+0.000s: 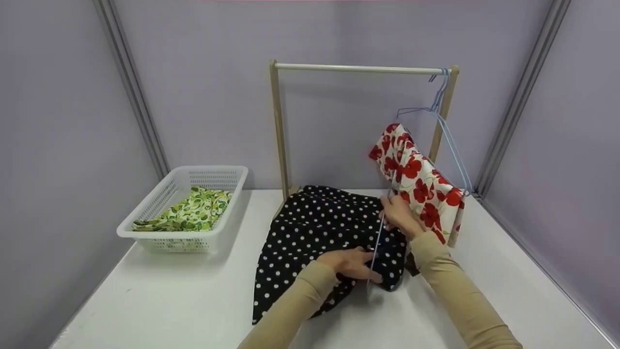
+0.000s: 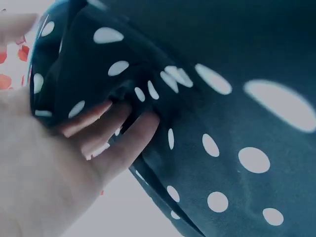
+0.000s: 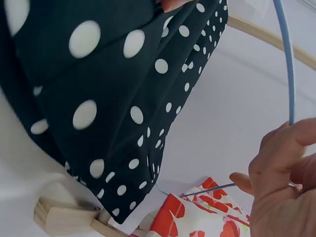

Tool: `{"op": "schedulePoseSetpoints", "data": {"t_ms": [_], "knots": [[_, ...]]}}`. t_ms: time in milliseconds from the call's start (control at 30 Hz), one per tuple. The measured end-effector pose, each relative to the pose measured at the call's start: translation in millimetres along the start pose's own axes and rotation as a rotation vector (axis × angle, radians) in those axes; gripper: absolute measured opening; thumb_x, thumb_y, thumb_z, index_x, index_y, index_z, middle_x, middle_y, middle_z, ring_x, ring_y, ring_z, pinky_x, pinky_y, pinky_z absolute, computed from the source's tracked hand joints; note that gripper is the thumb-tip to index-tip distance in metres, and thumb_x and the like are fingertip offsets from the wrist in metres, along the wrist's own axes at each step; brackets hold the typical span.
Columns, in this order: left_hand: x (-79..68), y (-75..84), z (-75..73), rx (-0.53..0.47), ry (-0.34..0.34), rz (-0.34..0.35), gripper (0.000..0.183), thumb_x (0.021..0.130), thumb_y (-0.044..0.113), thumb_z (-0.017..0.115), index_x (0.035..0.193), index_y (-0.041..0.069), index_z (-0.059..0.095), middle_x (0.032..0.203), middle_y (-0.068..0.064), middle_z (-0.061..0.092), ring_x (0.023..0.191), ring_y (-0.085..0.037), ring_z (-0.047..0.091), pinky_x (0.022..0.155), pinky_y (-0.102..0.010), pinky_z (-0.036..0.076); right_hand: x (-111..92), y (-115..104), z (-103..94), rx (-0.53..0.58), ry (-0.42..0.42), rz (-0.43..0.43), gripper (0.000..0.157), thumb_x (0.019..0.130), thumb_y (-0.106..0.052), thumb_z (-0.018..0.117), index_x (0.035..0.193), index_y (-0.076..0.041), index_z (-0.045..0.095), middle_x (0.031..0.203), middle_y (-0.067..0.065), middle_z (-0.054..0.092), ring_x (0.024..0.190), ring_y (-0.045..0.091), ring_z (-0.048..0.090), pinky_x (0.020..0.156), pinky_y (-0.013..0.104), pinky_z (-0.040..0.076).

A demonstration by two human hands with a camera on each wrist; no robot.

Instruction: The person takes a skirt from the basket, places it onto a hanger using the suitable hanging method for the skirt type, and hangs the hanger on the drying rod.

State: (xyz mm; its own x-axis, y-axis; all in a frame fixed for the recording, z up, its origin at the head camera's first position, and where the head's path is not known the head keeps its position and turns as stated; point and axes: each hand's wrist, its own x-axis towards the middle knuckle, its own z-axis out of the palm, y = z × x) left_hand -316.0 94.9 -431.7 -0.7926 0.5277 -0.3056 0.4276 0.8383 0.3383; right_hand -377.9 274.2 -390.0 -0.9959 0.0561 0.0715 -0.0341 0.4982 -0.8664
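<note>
A black cloth with white dots [image 1: 310,228] lies spread and rumpled on the table below the rack. My right hand [image 1: 401,213] holds the wire of a blue clothes hanger [image 3: 288,64], which stands tilted against the cloth's right side. In the right wrist view, that hand [image 3: 281,173] grips the wire beside the dotted cloth. My left hand [image 1: 351,264] touches the cloth's lower right part near the wire. The left wrist view shows its slightly bent fingers [image 2: 131,143] against the folds, with some fingertips hidden there.
A wooden-legged rack [image 1: 363,68] stands behind. Blue hangers [image 1: 453,140] hang at its right end, beside a white cloth with red flowers [image 1: 421,182]. At left, a white plastic basket [image 1: 225,228] holds a green-patterned cloth [image 1: 193,211]. Walls enclose the white table [image 1: 184,291].
</note>
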Motion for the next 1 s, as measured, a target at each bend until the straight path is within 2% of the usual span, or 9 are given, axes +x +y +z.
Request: {"op": "schedulePoseSetpoints", "data": {"t_ms": [133,267,367,467,567,633,767,867,1000], "knots": [[3.9,2.3,1.0,-0.036,0.087,0.007,0.063,0.092,0.066,0.049,0.144,0.030,0.049,0.152,-0.002,0.044,0.138,-0.020,0.043,0.112,-0.043,0.039,-2,4,5.6,0.052,-0.056,-0.002,0.038,0.107,-0.032,0.038,0.100,0.000,0.058,0.072,0.007,0.059,0.050,0.014,0.054,0.050,0.031,0.054],[7.1,2.7,0.4,-0.107,0.165,-0.001,0.053,0.093,0.049,0.060,0.137,0.019,0.056,0.134,-0.003,0.060,0.123,-0.018,0.056,0.106,-0.039,0.046,-5,15,9.2,0.018,-0.154,-0.004,0.043,0.106,-0.037,0.039,0.114,0.001,0.057,0.085,0.012,0.061,0.065,0.017,0.061,0.059,0.034,0.058],[9.1,2.2,-4.1,-0.209,0.204,0.005,0.050,0.089,0.038,0.070,0.131,0.015,0.057,0.121,-0.004,0.065,0.111,-0.018,0.061,0.099,-0.038,0.050,-9,26,9.5,-0.100,-0.191,0.021,0.052,0.106,-0.042,0.037,0.120,0.003,0.056,0.096,0.016,0.064,0.076,0.022,0.064,0.067,0.038,0.059],[10.8,1.6,-10.0,-0.323,0.246,0.032,0.041,0.086,0.025,0.075,0.120,0.012,0.059,0.109,-0.003,0.066,0.098,-0.018,0.062,0.091,-0.037,0.053,-13,34,9.6,-0.297,-0.269,0.052,0.048,0.104,-0.041,0.041,0.119,0.001,0.059,0.097,0.015,0.064,0.081,0.024,0.063,0.070,0.039,0.057],[13.1,1.0,-13.6,-0.458,0.289,0.057,0.026,0.084,0.013,0.074,0.106,0.010,0.061,0.095,-0.001,0.062,0.084,-0.016,0.058,0.078,-0.033,0.052,-17,38,10.2,-0.505,-0.421,-0.008,0.036,0.100,-0.036,0.052,0.113,-0.003,0.061,0.100,0.012,0.064,0.087,0.024,0.061,0.077,0.042,0.054],[14.8,0.8,-14.3,-0.576,0.308,0.067,0.022,0.083,0.007,0.071,0.102,0.009,0.060,0.088,0.000,0.058,0.076,-0.016,0.055,0.068,-0.031,0.049,-19,38,9.8,-0.578,-0.515,-0.077,0.033,0.097,-0.033,0.059,0.117,-0.006,0.060,0.104,0.011,0.064,0.093,0.023,0.060,0.083,0.043,0.052],[21.4,1.0,-14.8,-0.783,0.323,0.096,0.036,0.090,0.007,0.064,0.125,0.008,0.053,0.081,-0.003,0.060,0.063,-0.017,0.052,0.055,-0.028,0.044,-21,36,5.5,-0.636,-0.590,-0.105,0.042,0.092,-0.035,0.068,0.123,-0.008,0.058,0.107,0.010,0.064,0.095,0.022,0.059,0.087,0.043,0.050],[27.5,1.5,-16.9,-0.910,0.335,0.126,0.062,0.095,0.005,0.058,0.150,0.012,0.031,0.080,-0.007,0.065,0.060,-0.019,0.057,0.053,-0.029,0.045,-23,36,1.5,-0.677,-0.600,-0.089,0.054,0.087,-0.035,0.073,0.130,-0.006,0.055,0.112,0.010,0.065,0.098,0.023,0.061,0.087,0.044,0.052],[34.1,3.0,-20.5,-1.013,0.379,0.179,0.083,0.092,-0.005,0.053,0.158,0.020,0.011,0.073,-0.008,0.062,0.057,-0.018,0.057,0.054,-0.029,0.048,-25,37,-0.3,-0.679,-0.617,-0.096,0.061,0.084,-0.029,0.078,0.132,-0.002,0.053,0.121,0.013,0.064,0.108,0.027,0.061,0.093,0.047,0.052]]}}
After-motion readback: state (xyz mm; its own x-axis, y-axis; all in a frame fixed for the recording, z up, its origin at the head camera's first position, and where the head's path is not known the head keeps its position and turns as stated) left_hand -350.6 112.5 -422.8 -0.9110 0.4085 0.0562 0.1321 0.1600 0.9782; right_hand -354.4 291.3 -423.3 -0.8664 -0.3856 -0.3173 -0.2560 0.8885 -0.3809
